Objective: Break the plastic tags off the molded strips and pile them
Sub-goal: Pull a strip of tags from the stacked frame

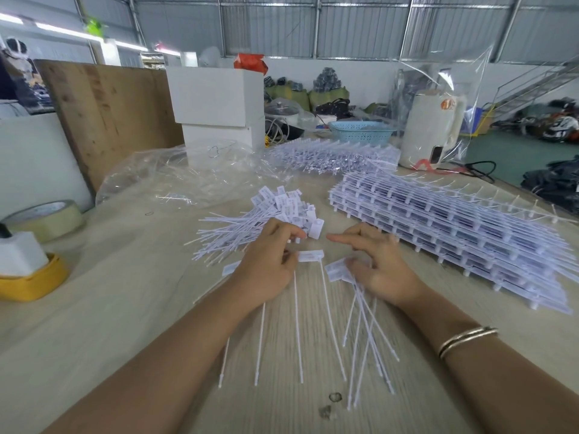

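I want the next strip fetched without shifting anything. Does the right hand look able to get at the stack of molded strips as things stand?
Probably yes. The stack of molded strips lies on the right hand's own side with nothing standing between them, though that hand already holds a bunch of loose tags in its curled fingers.

My clearest lane is the bare table (103, 308) at near left, open up to the tape roll (47, 219) and yellow holder (31, 277) at the left edge. Ahead, the pile of tags (250, 227) blocks the centre; the crumpled plastic bag (188, 173) lies beyond it. On the right, stacked strips (454, 233) wall off that side. Loose tags (360, 333) fan across the near middle.
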